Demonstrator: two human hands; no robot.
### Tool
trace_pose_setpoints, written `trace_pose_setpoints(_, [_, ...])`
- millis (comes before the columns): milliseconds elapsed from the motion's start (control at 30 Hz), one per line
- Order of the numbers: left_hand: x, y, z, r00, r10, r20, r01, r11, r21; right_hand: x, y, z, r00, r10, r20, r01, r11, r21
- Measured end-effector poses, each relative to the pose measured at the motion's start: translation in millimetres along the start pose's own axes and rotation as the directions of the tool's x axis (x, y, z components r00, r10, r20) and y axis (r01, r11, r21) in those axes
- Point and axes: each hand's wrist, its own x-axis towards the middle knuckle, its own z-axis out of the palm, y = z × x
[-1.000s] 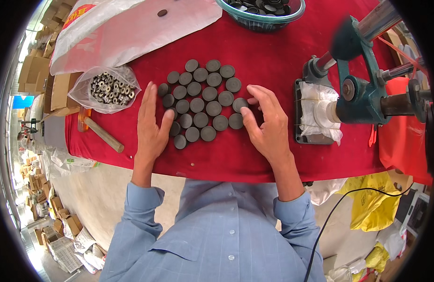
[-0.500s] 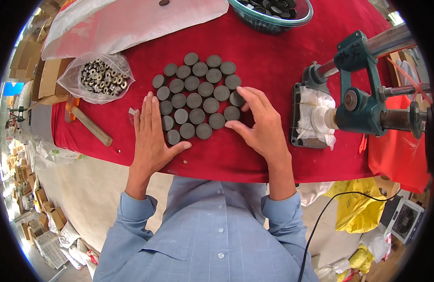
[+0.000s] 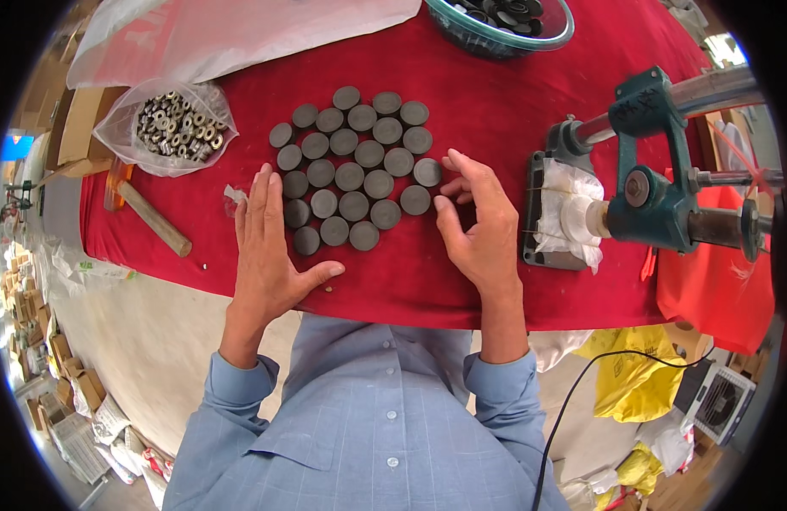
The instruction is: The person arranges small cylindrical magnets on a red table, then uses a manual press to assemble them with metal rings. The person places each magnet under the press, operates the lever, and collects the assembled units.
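Observation:
Several dark grey round discs (image 3: 349, 176) lie close together, flat on a red tablecloth (image 3: 487, 111). My left hand (image 3: 270, 255) rests open along the left side of the group, fingers stretched and thumb pointing right below the lowest discs. On the other side my right hand (image 3: 487, 238) is open, its fingers bent and thumb apart. Between its fingertips and the rightmost discs there is a small gap. Nothing shows in either hand.
A clear plastic bag of metal rings (image 3: 176, 128) and a wooden stick (image 3: 155, 217) lie at left. At the far side stands a bowl of black pieces (image 3: 495, 38) near a white sheet (image 3: 240, 38). A green hand press (image 3: 653, 162) stands at right, with wrapped plastic on its base.
My right hand has drawn back to the right from the discs it was touching. My left hand stays beside the group, and the view has shifted slightly.

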Motion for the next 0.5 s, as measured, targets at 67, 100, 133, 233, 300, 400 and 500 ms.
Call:
trace_pose_setpoints(67, [-6.0, 0.3, 0.1, 1.0, -0.013, -0.012, 0.013, 1.0, -0.024, 0.8, -0.6, 0.6, 1.0, -0.021, 0.009, 0.021, 0.999, -0.029])
trace_pose_setpoints(100, [-9.3, 0.5, 0.3, 1.0, -0.02, -0.016, 0.02, 0.999, -0.029, 1.2, -0.7, 0.8, 0.999, -0.033, 0.015, 0.033, 0.999, -0.042])
trace_pose_setpoints(133, [-11.2, 0.8, -0.3, 1.0, -0.023, -0.021, 0.022, 0.999, -0.034, 1.8, 0.4, 1.1, 0.996, -0.083, 0.023, 0.085, 0.991, -0.099])
trace_pose_setpoints(233, [-23.3, -2.2, -2.8, 0.997, -0.071, -0.04, 0.068, 0.995, -0.069, 1.2, -3.7, 3.9, 0.984, -0.153, 0.09, 0.171, 0.955, -0.243])
trace_pose_setpoints(300, [-30.2, -5.3, -2.7, 0.994, -0.095, -0.049, 0.091, 0.992, -0.085, 2.6, -8.5, 4.8, 0.977, -0.164, 0.135, 0.201, 0.921, -0.334])
trace_pose_setpoints(400, [-37.3, -6.0, -2.9, 0.992, -0.106, -0.071, 0.098, 0.99, -0.105, 1.5, -10.3, 8.7, 0.971, -0.182, 0.156, 0.233, 0.869, -0.436])
trace_pose_setpoints(500, [-36.0, -2.7, -3.7, 0.993, -0.089, -0.08, 0.079, 0.99, -0.121, 0.7, -8.1, 13.3, 0.967, -0.205, 0.151, 0.253, 0.828, -0.5])
